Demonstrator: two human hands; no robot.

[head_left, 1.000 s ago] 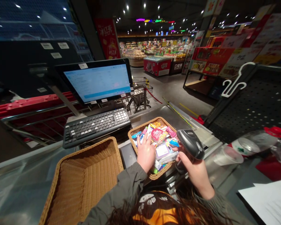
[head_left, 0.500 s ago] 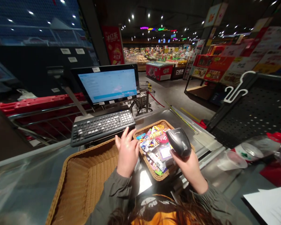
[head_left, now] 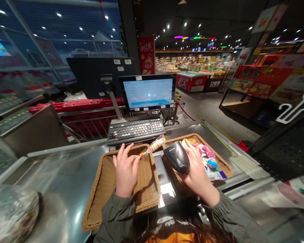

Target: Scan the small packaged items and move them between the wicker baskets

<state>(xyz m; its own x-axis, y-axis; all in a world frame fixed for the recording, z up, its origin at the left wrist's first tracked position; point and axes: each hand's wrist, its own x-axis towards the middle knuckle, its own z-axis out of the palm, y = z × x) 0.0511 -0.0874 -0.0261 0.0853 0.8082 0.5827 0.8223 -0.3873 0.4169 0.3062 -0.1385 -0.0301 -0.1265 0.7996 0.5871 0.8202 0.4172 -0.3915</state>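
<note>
- The left hand (head_left: 126, 170) is over the left basket (head_left: 96, 189). Its grip is pinched almost closed, with thumb and forefinger on the tail end of a long sweet packet (head_left: 155, 145).
- The sweet packet slants up and to the right from those fingertips, above the far right corner of the left basket and clear of the wicker. Its print is too blurred to read.
- The right hand (head_left: 199, 172) has its grip closed around the lower part of a dark scanner (head_left: 176, 157). The scanner's head sits just right of the packet, near it but not touching.
- The right hand is over the near-left part of the right basket (head_left: 224, 165), which holds a heap of bright snack packs (head_left: 207, 158).
- Both baskets stand side by side on the steel surface (head_left: 66, 179). Between them lies a dark flat panel (head_left: 162, 172), possibly a scan window, though the view is too dim to be sure.
- Behind the baskets are a keyboard (head_left: 136, 130) and a lit monitor (head_left: 148, 91).
- A clear plastic cup (head_left: 292, 195) is at the far right.
</note>
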